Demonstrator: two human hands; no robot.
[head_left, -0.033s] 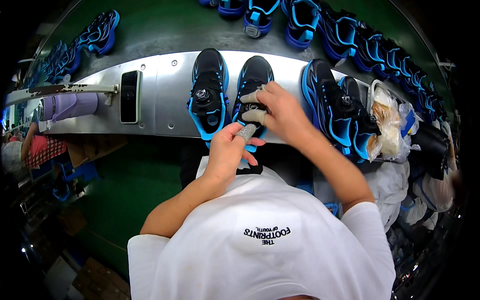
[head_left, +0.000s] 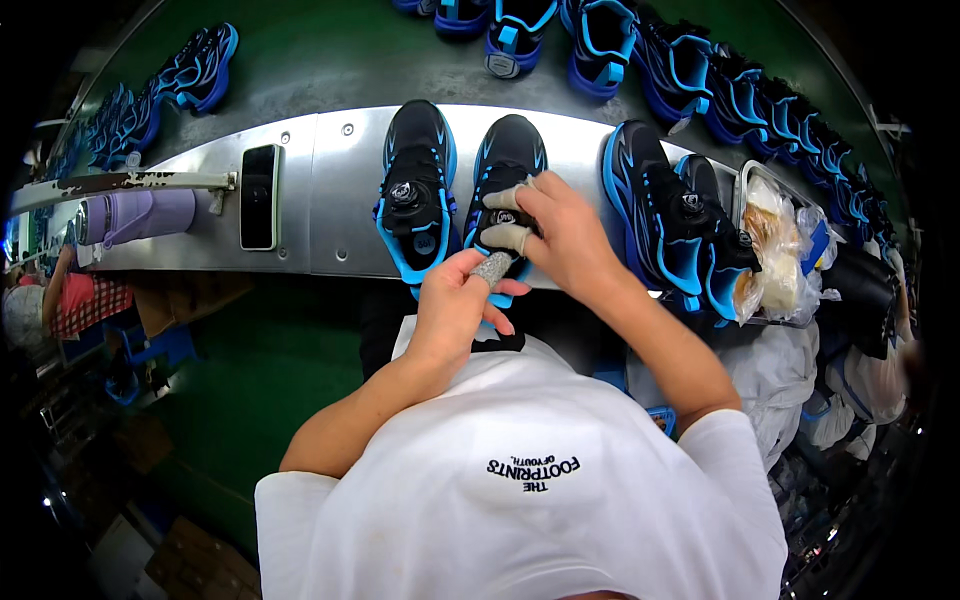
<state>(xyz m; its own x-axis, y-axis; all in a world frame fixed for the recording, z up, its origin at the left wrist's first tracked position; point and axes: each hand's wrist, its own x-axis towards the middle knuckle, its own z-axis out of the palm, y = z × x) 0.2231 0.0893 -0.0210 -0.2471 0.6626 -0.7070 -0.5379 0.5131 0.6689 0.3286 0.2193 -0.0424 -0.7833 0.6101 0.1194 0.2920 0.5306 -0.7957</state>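
Observation:
A black sneaker [head_left: 513, 140] with blue trim lies on the metal ledge in front of me, toe pointing away. My right hand [head_left: 565, 235] bends over it, pale covers on its fingertips, thumb and finger on either side of the round dial [head_left: 507, 219] on the tongue. At the heel, my left hand [head_left: 452, 305] holds the collar, with a grey wrap on one digit; its other fingers are partly hidden behind the heel. Just left stands a matching sneaker [head_left: 416, 135], its dial and insole showing. Neither hand touches that one.
Right of my hands sit two more sneakers [head_left: 640, 180] beside a metal tray [head_left: 742, 195] of plastic-bagged pieces. A phone [head_left: 260, 195] and a lilac bottle [head_left: 155, 213] lie left, by a worn metal bar [head_left: 120, 181]. Rows of sneakers [head_left: 600, 45] stand on the green surface beyond.

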